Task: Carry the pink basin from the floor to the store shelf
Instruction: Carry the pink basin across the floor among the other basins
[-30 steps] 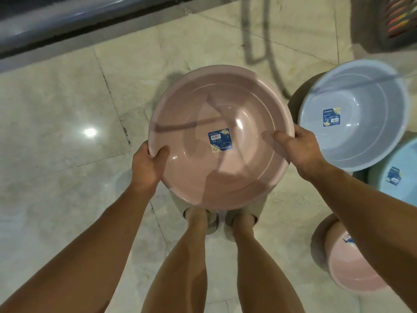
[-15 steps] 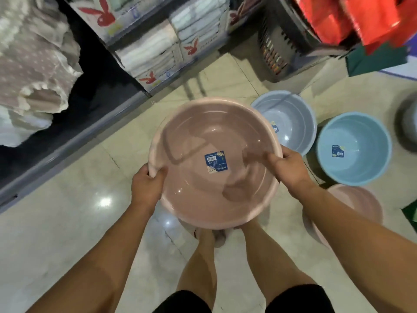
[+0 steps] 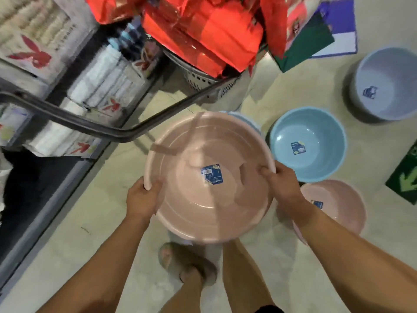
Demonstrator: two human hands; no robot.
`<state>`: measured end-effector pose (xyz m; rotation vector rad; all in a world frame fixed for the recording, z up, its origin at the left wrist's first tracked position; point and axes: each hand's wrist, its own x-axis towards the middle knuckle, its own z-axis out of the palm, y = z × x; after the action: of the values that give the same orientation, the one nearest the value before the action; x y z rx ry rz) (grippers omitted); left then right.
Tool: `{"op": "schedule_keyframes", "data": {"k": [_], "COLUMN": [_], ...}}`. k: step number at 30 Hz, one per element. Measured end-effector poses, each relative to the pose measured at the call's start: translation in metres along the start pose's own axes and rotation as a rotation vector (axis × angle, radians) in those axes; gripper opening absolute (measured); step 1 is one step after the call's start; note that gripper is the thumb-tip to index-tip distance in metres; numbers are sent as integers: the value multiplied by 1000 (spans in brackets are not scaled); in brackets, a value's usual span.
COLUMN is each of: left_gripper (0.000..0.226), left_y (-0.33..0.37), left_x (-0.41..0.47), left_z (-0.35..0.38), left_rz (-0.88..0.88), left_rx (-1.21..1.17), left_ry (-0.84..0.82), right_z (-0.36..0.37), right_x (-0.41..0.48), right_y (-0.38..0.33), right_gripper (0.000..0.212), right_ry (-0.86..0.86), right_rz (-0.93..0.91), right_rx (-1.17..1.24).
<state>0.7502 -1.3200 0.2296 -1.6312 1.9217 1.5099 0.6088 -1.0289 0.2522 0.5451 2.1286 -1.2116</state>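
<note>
A large pink basin [image 3: 194, 206] with a blue sticker inside is held level above the floor, in front of my legs. My left hand [image 3: 142, 199] grips its left rim, thumb over the edge. On the opposite rim my right hand [image 3: 284, 184] grips the same way. A store shelf [image 3: 67, 91] packed with boxed towels stands at the left, with a dark rail [image 3: 90, 129] along its edge.
On the floor to the right sit a blue basin [image 3: 316, 152], a grey-blue basin [image 3: 388, 84] and another pink basin [image 3: 338, 206]. A white basket [image 3: 203, 80] piled with red packets stands ahead. A green arrow sticker [image 3: 406, 177] marks the floor at far right.
The view has lifted and turned toward the shelf and the red packets. The basin has stayed in both hands and has risen further from the floor.
</note>
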Motion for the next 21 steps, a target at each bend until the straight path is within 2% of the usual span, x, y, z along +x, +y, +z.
{"op": "schedule_keyframes", "data": {"k": [3,8,12,17,21], "left_gripper": [20,24,19,25,9], "left_y": [19,39,43,34,24], "left_x": [11,33,62,104,136], "left_z": [35,80,104,129,150], "left_rz": [29,42,34,-29,-17], "left_rx": [59,90,110,89,157], "left_ry": [-36,-73,-46,-27,-59], "right_z": [-24,-39,-33,-12,3], "right_x": [23,64,97,138,163], "right_y": [7,26,41,65,92], "right_gripper": [9,12,8,9,13], "right_ry": [30,96,107,103,113], "right_rz": [5,33,53,39,64], "right_rx": [-17,-10,-35,-49,-74]}}
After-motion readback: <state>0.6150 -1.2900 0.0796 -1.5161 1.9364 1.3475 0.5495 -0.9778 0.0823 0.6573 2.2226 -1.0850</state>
